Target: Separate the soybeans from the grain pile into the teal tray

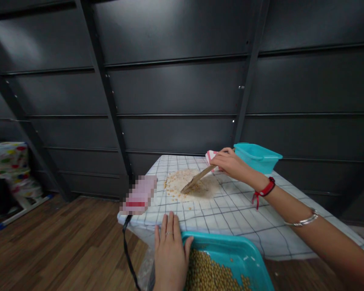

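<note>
My right hand (230, 163) is closed around the handle of a wooden spatula (197, 180). The spatula's blade rests in a pile of pale grains (188, 186) spread on the checked white tablecloth (239, 210). My left hand (170, 250) lies flat with fingers together on the near left rim of a teal tray (245, 252). The tray holds yellowish beans (209, 275). A red band and a silver bangle are on my right arm.
A teal plastic tub (256, 157) stands at the table's far right corner, with a red-and-white item (210, 155) beside it. A blurred pink object (139, 195) with a black strap sits at the left edge. Dark panelled wall behind, wooden floor, colourful bundles (9, 165) at far left.
</note>
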Tool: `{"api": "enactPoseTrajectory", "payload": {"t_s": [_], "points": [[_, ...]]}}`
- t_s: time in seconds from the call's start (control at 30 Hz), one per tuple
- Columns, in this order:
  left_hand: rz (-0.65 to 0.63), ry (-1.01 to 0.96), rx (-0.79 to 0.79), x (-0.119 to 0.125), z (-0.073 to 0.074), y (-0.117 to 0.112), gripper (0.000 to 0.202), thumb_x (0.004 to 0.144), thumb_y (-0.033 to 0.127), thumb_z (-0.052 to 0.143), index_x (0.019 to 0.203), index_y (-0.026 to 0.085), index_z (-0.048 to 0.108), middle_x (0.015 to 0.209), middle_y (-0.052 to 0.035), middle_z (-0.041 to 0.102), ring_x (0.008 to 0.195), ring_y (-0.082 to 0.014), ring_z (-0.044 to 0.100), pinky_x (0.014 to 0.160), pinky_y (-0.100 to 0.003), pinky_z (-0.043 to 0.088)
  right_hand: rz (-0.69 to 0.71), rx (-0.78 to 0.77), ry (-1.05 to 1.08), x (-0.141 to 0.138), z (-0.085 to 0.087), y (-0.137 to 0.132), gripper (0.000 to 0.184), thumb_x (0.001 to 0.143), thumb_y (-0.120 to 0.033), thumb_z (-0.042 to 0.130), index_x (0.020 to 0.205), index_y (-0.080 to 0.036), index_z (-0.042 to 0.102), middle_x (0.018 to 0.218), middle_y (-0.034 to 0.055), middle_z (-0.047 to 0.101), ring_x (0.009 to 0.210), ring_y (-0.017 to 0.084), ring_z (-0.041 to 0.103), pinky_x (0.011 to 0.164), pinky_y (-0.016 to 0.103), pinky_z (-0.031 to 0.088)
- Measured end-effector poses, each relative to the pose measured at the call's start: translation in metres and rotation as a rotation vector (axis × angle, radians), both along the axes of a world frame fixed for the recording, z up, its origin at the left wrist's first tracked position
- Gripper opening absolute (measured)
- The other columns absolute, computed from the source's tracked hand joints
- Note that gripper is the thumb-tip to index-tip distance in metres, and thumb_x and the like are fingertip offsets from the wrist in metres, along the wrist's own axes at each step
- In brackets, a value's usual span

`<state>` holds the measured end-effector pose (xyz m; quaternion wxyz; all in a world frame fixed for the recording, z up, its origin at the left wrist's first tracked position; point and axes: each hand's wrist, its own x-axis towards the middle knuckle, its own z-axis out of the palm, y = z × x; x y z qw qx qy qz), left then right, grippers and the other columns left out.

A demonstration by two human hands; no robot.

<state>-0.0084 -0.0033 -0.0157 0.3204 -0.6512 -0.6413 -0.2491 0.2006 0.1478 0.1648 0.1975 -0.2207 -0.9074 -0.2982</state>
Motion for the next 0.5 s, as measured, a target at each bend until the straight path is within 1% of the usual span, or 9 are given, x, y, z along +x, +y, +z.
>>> {"api": "enactPoseTrajectory", "payload": {"t_s": [0.07,0.17,0.27,0.43,0.5], "points": [[-0.009,-0.003,0.012,0.000,0.002,0.000,0.044,0.082,0.038,0.036,0.113,0.011,0.053,0.118,-0.0134,0.056,0.112,-0.0271,0.047,0.090,-0.045,0.039,0.005,0.000,-0.011,0.005,0.002,-0.008,0.020,0.077,-0.005,0.042,0.084,-0.020,0.054,0.081,0.0019,0.062,0.080,0.016,0.051,0.079,0.033,0.026],[-0.030,-0.011,0.024,0.001,0.005,-0.002,0.044,0.082,0.039,0.036,0.112,0.011,0.053,0.117,-0.0133,0.058,0.110,-0.0271,0.049,0.088,-0.045,0.040,0.008,0.021,-0.023,0.012,0.006,-0.019,0.025,0.079,-0.003,0.036,0.083,-0.019,0.054,0.077,0.0020,0.061,0.078,0.016,0.051,0.078,0.033,0.027],[-0.032,0.005,0.033,0.002,0.008,-0.002,0.044,0.083,0.038,0.037,0.110,0.008,0.053,0.115,-0.0143,0.059,0.109,-0.0275,0.050,0.086,-0.044,0.041,0.010,0.043,-0.024,0.014,0.009,-0.026,0.028,0.078,-0.001,0.034,0.085,-0.019,0.054,0.078,0.0028,0.061,0.078,0.016,0.051,0.079,0.034,0.027],[-0.027,0.034,0.038,0.002,0.007,-0.001,0.044,0.083,0.038,0.035,0.110,0.007,0.053,0.114,-0.0149,0.059,0.108,-0.0279,0.050,0.085,-0.045,0.041,0.015,0.079,0.042,0.002,0.004,-0.029,0.028,0.078,-0.001,0.034,0.090,-0.018,0.054,0.083,0.0035,0.062,0.080,0.015,0.050,0.081,0.034,0.026],[-0.022,0.038,0.038,0.002,0.006,0.000,0.045,0.083,0.039,0.035,0.110,0.008,0.053,0.115,-0.0144,0.059,0.109,-0.0275,0.050,0.086,-0.045,0.041,0.022,0.117,0.025,-0.006,0.001,-0.031,0.029,0.080,-0.001,0.033,0.089,-0.018,0.054,0.081,0.0027,0.063,0.078,0.015,0.050,0.082,0.034,0.025]]}}
